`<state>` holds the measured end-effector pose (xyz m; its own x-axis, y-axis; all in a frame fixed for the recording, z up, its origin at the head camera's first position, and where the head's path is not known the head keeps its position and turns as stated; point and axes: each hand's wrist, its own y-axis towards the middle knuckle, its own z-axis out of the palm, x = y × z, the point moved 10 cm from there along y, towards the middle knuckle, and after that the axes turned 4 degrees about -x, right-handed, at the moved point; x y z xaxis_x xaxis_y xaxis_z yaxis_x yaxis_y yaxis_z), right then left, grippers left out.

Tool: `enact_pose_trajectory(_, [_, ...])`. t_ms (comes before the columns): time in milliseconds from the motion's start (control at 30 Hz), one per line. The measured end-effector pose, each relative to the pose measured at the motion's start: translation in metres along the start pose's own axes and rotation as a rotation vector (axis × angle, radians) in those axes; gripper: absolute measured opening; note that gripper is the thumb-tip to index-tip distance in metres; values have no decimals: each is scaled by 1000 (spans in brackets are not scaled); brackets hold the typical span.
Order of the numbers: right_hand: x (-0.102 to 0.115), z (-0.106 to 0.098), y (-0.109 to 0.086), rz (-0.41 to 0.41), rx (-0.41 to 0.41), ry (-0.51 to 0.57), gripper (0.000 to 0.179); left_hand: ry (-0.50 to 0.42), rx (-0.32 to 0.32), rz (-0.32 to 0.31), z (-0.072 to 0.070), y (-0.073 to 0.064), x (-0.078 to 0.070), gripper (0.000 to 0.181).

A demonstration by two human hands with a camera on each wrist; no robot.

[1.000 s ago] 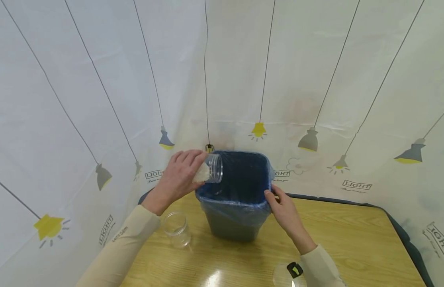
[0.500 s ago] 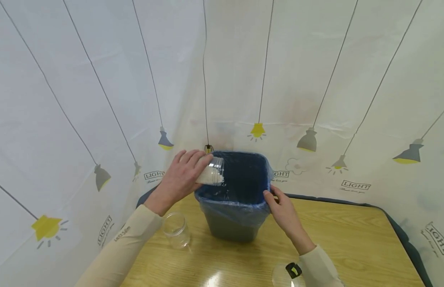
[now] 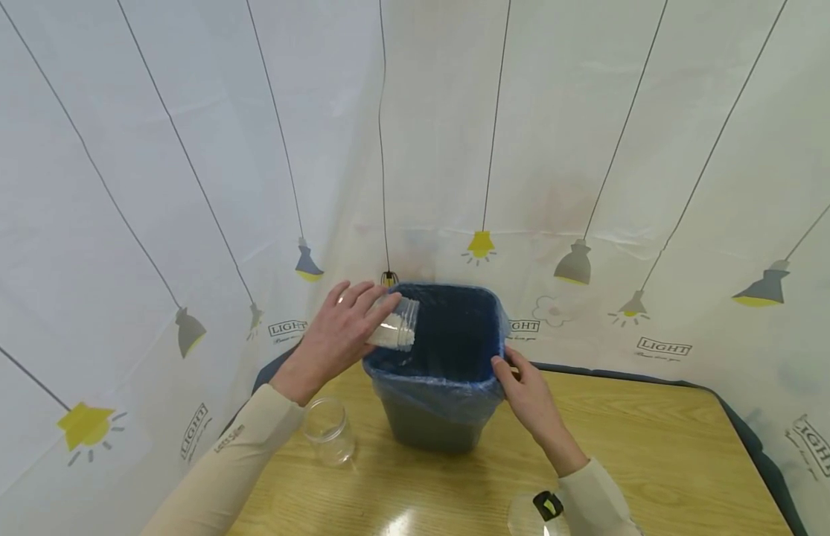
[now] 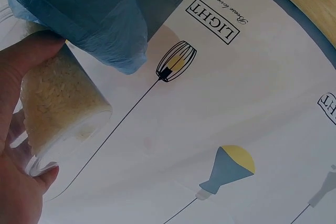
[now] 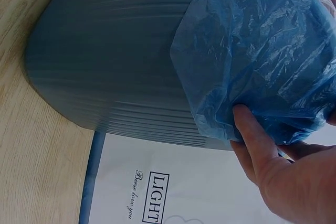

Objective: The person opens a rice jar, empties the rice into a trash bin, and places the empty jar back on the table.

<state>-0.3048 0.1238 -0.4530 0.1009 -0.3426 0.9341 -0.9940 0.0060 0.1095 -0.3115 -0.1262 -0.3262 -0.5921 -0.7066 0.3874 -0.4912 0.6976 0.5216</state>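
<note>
My left hand (image 3: 337, 331) grips a clear plastic jar (image 3: 400, 325) of rice, tipped on its side with its mouth over the left part of the bin. In the left wrist view, pale rice grains (image 4: 65, 100) fill much of the jar, and my thumb and fingers wrap around it. A dark grey trash bin (image 3: 435, 432) stands upright on the table, lined with a thin blue trash bag (image 3: 431, 391) folded over its rim. My right hand (image 3: 531, 398) holds the bin's right rim through the bag; in the right wrist view one finger (image 5: 254, 135) presses the bag's outside.
A second clear jar (image 3: 330, 432) stands upright and open left of the bin. Near my right sleeve lies a clear round disc (image 3: 522, 514) beside a small black object (image 3: 548, 505). Lamp-printed white cloth (image 3: 448, 149) surrounds the wooden table (image 3: 629, 424).
The left hand has tipped the jar further mouth-down and slightly right. Rice slid to its mouth, and grains fell into the bin half a second ago. The right hand stays put.
</note>
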Motion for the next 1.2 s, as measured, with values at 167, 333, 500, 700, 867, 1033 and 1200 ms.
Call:
enact_pose_trajectory(167, [1, 0, -1, -2, 2, 4, 59, 12, 8, 10, 2, -1, -2, 102])
enact_pose_trajectory(333, [1, 0, -1, -4, 9, 16, 58, 26, 12, 22, 3, -1, -3, 104])
enact_pose_trajectory(500, [1, 0, -1, 1, 9, 11, 59, 28, 1, 27, 1, -1, -5, 104])
enact_pose_trajectory(700, [0, 1, -1, 4, 11, 12, 59, 33, -6, 33, 1, -1, -5, 104])
enact_pose_trajectory(867, [0, 1, 0, 3, 7, 5, 59, 51, 16, 37, 3, -1, -7, 105])
enact_pose_trajectory(1033, [0, 0, 1, -2, -3, -16, 59, 66, 29, 38, 3, -1, -8, 103])
enact_pose_trajectory(1200, [0, 0, 1, -4, -1, -20, 59, 72, 30, 41, 4, 0, -8, 102])
